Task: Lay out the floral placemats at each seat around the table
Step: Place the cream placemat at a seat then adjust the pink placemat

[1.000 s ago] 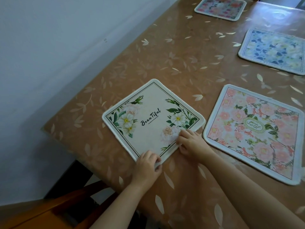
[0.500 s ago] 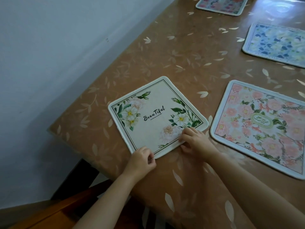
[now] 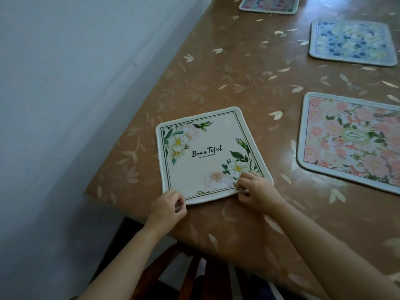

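A cream placemat (image 3: 207,152) with white flowers and the word "Beautiful" lies flat near the table's left front corner. My left hand (image 3: 167,207) pinches its near left corner. My right hand (image 3: 255,190) pinches its near edge by the right corner, which lifts slightly. A pink floral placemat (image 3: 350,141) lies to the right. Farther back sit a blue floral placemat (image 3: 350,43) and a dark pink one (image 3: 269,4) at the top edge.
The table (image 3: 238,79) has a brown cover printed with pale leaves. A white wall (image 3: 65,83) runs close along its left side. A wooden chair (image 3: 173,267) stands under the front edge below my arms.
The cream placemat has been turned clockwise, so its near edge lies closer to parallel with the table's front edge. Both hands moved with it and now pinch its near edge.
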`<state>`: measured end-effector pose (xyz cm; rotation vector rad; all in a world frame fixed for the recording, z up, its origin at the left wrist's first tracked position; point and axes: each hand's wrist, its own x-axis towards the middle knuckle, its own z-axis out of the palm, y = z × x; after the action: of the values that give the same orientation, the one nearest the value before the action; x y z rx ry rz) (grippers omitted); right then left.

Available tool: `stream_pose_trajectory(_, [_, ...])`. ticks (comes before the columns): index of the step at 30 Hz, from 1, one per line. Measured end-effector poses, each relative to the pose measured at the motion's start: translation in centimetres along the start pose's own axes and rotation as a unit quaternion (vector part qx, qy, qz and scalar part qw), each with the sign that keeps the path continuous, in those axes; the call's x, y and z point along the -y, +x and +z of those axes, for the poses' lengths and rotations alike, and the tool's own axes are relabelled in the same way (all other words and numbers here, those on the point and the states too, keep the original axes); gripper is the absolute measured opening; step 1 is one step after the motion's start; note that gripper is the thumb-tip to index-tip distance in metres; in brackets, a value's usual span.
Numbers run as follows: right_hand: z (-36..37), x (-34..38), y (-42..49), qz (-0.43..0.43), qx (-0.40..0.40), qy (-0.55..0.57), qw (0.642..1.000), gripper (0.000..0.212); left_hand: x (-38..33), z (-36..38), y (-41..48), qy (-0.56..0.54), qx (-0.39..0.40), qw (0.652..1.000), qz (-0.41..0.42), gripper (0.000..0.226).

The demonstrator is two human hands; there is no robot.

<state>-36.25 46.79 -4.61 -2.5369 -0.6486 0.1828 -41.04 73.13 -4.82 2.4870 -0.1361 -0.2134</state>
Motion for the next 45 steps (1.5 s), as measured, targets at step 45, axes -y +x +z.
stream_pose_trajectory(45, [3.8, 5.8, -9.4, 0.148, -0.08, -0.052, 0.984, 0.012, 3.3, -2.6, -0.4, 0.126, 0.051, 0.963, 0.232, 0.022])
